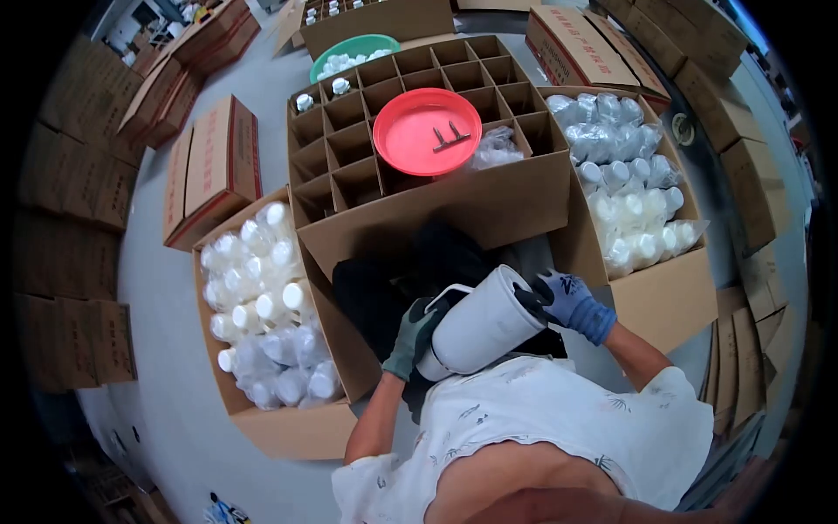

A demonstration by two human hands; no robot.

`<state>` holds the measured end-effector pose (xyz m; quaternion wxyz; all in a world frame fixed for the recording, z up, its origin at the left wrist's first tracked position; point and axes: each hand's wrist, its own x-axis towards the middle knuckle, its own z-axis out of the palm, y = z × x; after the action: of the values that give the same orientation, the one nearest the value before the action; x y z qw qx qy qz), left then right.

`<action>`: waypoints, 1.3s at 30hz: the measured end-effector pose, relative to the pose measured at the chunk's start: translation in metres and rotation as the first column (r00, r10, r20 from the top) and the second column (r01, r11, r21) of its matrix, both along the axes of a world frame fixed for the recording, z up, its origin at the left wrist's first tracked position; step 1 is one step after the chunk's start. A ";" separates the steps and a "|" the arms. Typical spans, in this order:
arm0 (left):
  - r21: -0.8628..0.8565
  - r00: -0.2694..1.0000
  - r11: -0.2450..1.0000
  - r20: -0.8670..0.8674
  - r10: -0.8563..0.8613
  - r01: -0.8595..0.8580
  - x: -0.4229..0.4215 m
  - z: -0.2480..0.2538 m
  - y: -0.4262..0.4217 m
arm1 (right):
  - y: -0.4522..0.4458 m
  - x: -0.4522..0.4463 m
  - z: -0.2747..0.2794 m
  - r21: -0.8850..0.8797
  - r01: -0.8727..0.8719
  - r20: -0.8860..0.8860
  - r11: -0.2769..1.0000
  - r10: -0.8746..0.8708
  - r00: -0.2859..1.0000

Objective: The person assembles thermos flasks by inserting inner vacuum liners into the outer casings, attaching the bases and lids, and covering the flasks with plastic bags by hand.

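Observation:
A large white tumbler with a handle (484, 325) lies tilted across my lap, its wide end up to the right. My left hand (410, 339), in a grey-green glove, is closed round the handle side. My right hand (563, 299), in a blue-grey glove with dark fingertips, grips the rim at the wide end. Its fingertips are partly hidden there. In front of my knees stands a divided carton (436, 203). A red basin (426, 162) rests on its dividers with small dark metal pieces (451, 136) in it.
An open carton (292, 432) of white bagged tumblers stands at left, another (668, 301) at right. White-capped pieces (340, 86) show in the divided carton's far cells. Behind it is a green basin (384, 42) of white parts. Stacked closed cartons (214, 166) line both sides.

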<state>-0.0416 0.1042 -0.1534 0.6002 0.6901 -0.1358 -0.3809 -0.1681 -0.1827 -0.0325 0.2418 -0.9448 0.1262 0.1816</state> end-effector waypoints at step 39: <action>-0.166 0.431 0.983 0.884 0.181 -0.072 0.069 0.161 -0.042 | 0.004 0.125 -0.010 0.925 -0.253 0.353 0.283 -0.395 0.848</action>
<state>0.0270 0.0618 0.0074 0.4991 0.7632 -0.3994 0.0948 -0.0432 -0.1789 -0.0429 0.7888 -0.6111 -0.0344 -0.0557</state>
